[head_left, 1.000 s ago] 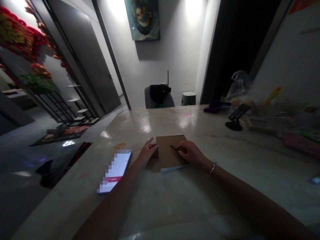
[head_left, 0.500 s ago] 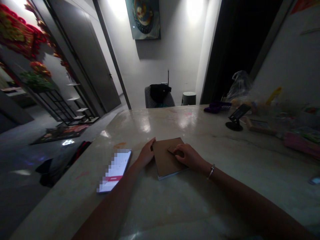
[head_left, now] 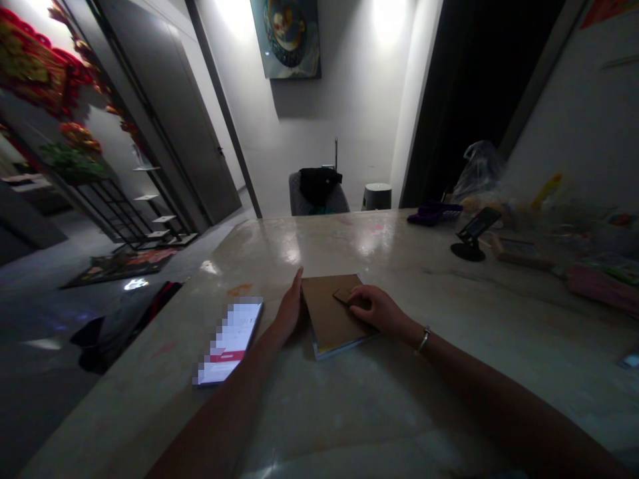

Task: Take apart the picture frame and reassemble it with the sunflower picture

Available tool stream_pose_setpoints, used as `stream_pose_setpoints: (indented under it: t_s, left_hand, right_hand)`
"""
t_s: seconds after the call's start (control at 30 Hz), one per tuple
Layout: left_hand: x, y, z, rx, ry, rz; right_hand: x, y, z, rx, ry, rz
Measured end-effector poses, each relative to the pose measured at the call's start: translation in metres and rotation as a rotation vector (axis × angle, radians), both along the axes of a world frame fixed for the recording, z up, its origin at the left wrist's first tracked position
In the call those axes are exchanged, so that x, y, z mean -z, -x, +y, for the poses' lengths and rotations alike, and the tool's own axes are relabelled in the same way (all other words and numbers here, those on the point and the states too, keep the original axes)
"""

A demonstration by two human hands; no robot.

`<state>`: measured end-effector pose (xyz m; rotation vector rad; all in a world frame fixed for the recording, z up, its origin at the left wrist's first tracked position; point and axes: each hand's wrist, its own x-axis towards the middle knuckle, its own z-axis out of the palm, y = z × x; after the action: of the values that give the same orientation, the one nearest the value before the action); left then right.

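A brown-covered notebook (head_left: 324, 324) lies flat on the pale marble table (head_left: 319, 243), its pages showing along the near edge. My left hand (head_left: 288, 311) stands on its side against the notebook's left edge, fingers together and pointing away from me. My right hand (head_left: 377, 311) rests on the cover with curled fingers on a small brown tab (head_left: 342, 296). The fingertips hide part of that tab, and the thumb is hard to make out.
A smartphone (head_left: 228, 342) with a pixelated screen lies left of my left forearm. At the table's right stand a black phone stand (head_left: 470, 238), a purple item (head_left: 433, 213), a plastic bag (head_left: 478, 173) and several mixed objects. The table's left edge drops to a dark floor.
The notebook has shifted left and turned slightly. My left hand has gone from lying over its left edge to standing on its side against it. My right hand stays on the tab.
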<state>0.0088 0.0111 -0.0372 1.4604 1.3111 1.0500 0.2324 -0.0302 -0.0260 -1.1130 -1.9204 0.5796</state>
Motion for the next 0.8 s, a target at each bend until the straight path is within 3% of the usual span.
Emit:
stream_pose_setpoints:
  t_s: [0.1, 0.23, 0.37, 0.6, 0.8]
  left_hand:
    - [0.001, 0.001, 0.004, -0.062, -0.044, 0.076]
    - [-0.003, 0.002, 0.006, -0.117, -0.107, 0.242]
    - [-0.005, 0.003, 0.004, -0.110, -0.155, 0.302]
    - [-0.002, 0.006, 0.008, -0.145, -0.212, 0.367]
    - [0.001, 0.009, 0.010, -0.161, -0.238, 0.433]
  right_hand:
    - [0.000, -0.004, 0.007, 0.076, 0.134, 0.232]
    - [0.001, -0.015, 0.021, 0.220, 0.301, 0.724]
    - [0.014, -0.028, 0.035, 0.315, 0.479, 1.024]
    - [0.042, -0.051, 0.058, 0.423, 0.518, 1.086]
    - [0.054, -0.051, 0.066, 0.564, 0.492, 1.112]
